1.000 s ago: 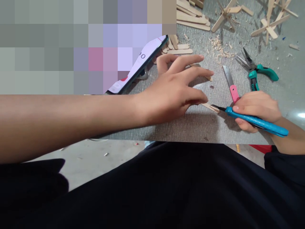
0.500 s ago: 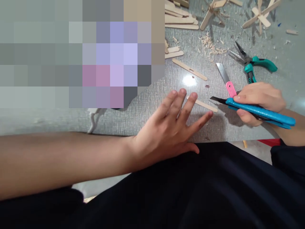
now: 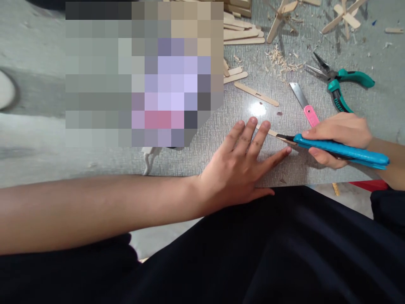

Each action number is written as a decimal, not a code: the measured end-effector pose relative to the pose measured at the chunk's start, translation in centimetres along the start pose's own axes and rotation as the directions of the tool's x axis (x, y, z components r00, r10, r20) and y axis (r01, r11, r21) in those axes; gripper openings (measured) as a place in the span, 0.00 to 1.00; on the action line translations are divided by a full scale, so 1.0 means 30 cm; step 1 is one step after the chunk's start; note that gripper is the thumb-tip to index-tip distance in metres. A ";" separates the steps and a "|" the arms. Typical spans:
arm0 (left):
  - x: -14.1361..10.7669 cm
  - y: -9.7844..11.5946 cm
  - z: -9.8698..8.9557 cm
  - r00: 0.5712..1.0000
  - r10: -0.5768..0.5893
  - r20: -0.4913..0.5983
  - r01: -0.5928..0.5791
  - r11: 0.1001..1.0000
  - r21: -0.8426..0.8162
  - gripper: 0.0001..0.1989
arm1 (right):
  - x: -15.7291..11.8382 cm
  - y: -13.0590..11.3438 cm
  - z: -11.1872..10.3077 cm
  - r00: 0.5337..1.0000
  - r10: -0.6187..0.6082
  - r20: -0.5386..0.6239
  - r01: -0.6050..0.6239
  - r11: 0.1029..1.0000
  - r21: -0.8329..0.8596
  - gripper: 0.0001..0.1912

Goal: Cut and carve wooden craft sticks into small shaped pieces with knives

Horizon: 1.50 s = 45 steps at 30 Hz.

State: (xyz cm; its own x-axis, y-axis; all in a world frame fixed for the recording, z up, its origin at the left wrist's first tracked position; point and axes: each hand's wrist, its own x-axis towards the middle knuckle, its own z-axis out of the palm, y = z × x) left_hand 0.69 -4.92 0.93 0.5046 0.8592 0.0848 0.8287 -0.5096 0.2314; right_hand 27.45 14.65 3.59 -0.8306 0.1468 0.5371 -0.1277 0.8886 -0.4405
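Spreading the left hand (image 3: 234,171) open on the gray table (image 3: 357,46), near the craft stick (image 3: 272,132) and pink-handled knife (image 3: 309,113) — gripping the blue utility knife (image 3: 343,150) in the right hand (image 3: 340,133), pointing its blade over the stick, near green pliers (image 3: 333,78).

Head cam: above the lap (image 3: 253,245), facing forward and down, close in; worktop (image 3: 193,162) seen around and beyond left fingers (image 3: 262,136).

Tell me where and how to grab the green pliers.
I'd take the upper handle of the green pliers from the right: it sticks out free, while the lower handle disappears behind the right hand and the open jaws point up-left.
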 end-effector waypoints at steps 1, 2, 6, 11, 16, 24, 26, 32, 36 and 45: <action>0.001 -0.001 -0.001 1.000 0.000 0.004 0.001 1.000 -0.006 0.71 | -0.002 -0.009 0.002 1.000 0.026 0.013 -0.026 1.000 -0.015 0.15; 0.003 -0.002 -0.002 1.000 0.000 0.012 0.000 1.000 -0.008 0.71 | -0.003 -0.019 0.005 0.999 0.048 0.022 -0.047 0.998 -0.029 0.15; 0.011 -0.008 -0.010 0.999 0.008 0.042 -0.008 1.000 -0.006 0.72 | -0.009 -0.049 0.010 0.995 0.097 -0.008 -0.097 0.993 -0.070 0.13; 0.009 -0.012 -0.005 0.999 0.022 0.030 -0.022 1.000 0.006 0.72 | -0.008 -0.070 -0.002 0.966 0.248 -0.071 -0.253 0.965 -0.074 0.14; 0.004 0.000 -0.010 1.000 0.022 0.012 -0.023 0.999 0.042 0.73 | -0.028 -0.081 0.024 0.864 0.480 -0.150 -0.458 0.874 0.163 0.17; 0.036 0.042 -0.030 0.984 0.078 0.160 -0.090 0.994 0.069 0.65 | -0.022 -0.063 0.050 0.789 0.581 -0.198 -0.507 0.799 0.324 0.14; 0.044 0.056 -0.029 0.982 0.068 0.176 -0.080 0.995 0.065 0.68 | -0.023 -0.064 0.045 0.799 0.574 -0.179 -0.506 0.803 0.316 0.14; 0.054 0.061 -0.036 0.976 0.056 0.209 -0.072 0.995 0.067 0.70 | -0.053 -0.070 0.043 0.793 0.593 -0.140 -0.526 0.782 0.334 0.14; 0.049 0.053 -0.035 0.979 0.042 0.200 -0.055 0.997 0.058 0.70 | -0.048 -0.079 0.053 0.787 0.594 -0.164 -0.508 0.776 0.373 0.14; 0.043 0.055 -0.019 0.981 0.051 0.189 -0.057 0.998 0.026 0.72 | -0.023 -0.066 0.039 0.864 0.492 -0.109 -0.447 0.848 0.283 0.13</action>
State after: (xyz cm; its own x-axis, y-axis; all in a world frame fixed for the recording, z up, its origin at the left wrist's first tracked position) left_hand 2.58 -4.63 1.98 0.5830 0.8077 -0.0880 0.8046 -0.5589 0.2008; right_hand 27.65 12.29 3.25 -0.7213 0.6113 0.3256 0.1097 0.5650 -0.8177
